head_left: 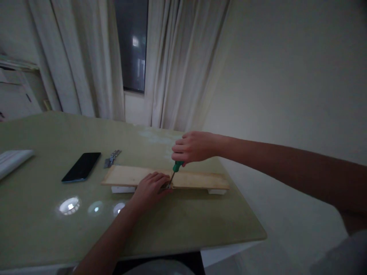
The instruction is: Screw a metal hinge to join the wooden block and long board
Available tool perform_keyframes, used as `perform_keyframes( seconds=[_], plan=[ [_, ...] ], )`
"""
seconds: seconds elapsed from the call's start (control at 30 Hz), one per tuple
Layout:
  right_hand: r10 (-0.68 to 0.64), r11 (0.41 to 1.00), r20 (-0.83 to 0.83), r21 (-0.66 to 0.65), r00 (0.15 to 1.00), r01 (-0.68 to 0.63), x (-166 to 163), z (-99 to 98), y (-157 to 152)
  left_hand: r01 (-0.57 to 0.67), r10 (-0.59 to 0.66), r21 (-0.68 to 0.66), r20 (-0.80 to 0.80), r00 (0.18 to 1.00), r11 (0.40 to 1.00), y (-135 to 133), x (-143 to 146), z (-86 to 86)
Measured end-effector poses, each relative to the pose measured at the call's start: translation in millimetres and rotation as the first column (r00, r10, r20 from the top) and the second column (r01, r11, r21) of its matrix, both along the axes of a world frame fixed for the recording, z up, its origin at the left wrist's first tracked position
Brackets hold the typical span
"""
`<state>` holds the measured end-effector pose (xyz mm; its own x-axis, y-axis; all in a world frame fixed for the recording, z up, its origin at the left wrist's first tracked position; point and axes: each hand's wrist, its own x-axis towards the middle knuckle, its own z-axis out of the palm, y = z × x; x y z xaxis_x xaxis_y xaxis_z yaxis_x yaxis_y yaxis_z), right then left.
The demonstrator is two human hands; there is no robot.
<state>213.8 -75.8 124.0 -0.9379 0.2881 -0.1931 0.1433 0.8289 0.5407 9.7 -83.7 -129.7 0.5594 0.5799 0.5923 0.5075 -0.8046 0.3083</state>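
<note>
My right hand (190, 147) is closed round the green handle of a screwdriver (177, 167). The shaft slants down and its tip meets the middle of a pale wooden board (197, 179). Beside the tip, my left hand (153, 186) presses on the board's near edge with its fingers on top. Something small and thin lies under those fingers by the tip; it is mostly hidden. White blocks hold the board up off the table, one block (123, 189) near the left end and another block (217, 191) near the right.
The glossy green table (71, 236) has a rounded near right corner. Behind the board lie several small metal pieces (112, 157), with a dark phone (82, 167) left of them. A white object (14, 160) sits at the left edge. Curtains (183, 65) and a wall stand behind.
</note>
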Motion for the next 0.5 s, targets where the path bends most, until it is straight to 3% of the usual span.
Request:
perform_keyframes(
  seconds=[0.07,0.13,0.17,0.27,0.33,0.37,0.43,0.47,0.5],
  plan=[
    [-0.265,0.963,-0.017,-0.054,0.964,0.263,-4.5,0.2,1.6,0.010,-0.010,0.010,0.019,1.000,1.000,1.2,0.2,-1.9],
    [-0.500,0.864,0.004,-0.059,0.866,0.500,-7.8,0.3,2.3,0.014,-0.014,0.016,0.013,1.000,1.000,2.1,0.5,-2.8],
    [-0.530,0.845,0.047,-0.053,0.847,0.532,-9.3,1.1,2.1,0.011,-0.012,0.017,0.003,1.000,1.000,2.3,0.6,-2.9],
    [-0.308,0.941,0.240,-0.066,0.921,0.332,-16.0,6.3,0.1,-0.003,0.004,0.018,-0.030,1.000,1.000,2.0,1.2,-2.0],
    [-0.261,0.948,0.318,-0.091,0.912,0.304,-22.7,8.9,-2.3,-0.008,0.008,0.020,-0.034,0.999,1.000,1.7,1.3,-1.4],
    [-0.345,0.914,0.342,-0.091,0.874,0.396,-26.1,9.4,-3.8,-0.006,0.006,0.020,-0.032,0.999,1.000,1.7,1.4,-1.3],
    [-0.561,0.777,0.363,-0.078,0.744,0.624,-31.4,9.4,-7.2,0.000,0.000,0.020,-0.023,1.000,1.000,2.2,1.3,-1.7],
    [-0.610,0.737,0.353,-0.076,0.710,0.671,-32.9,9.3,-9.0,0.003,-0.003,0.022,-0.019,1.000,1.000,2.6,1.3,-2.1],
    [-0.593,0.756,0.332,-0.084,0.734,0.649,-33.6,9.2,-10.6,0.005,-0.004,0.026,-0.015,1.000,1.000,3.0,1.3,-2.5]
  ],
)
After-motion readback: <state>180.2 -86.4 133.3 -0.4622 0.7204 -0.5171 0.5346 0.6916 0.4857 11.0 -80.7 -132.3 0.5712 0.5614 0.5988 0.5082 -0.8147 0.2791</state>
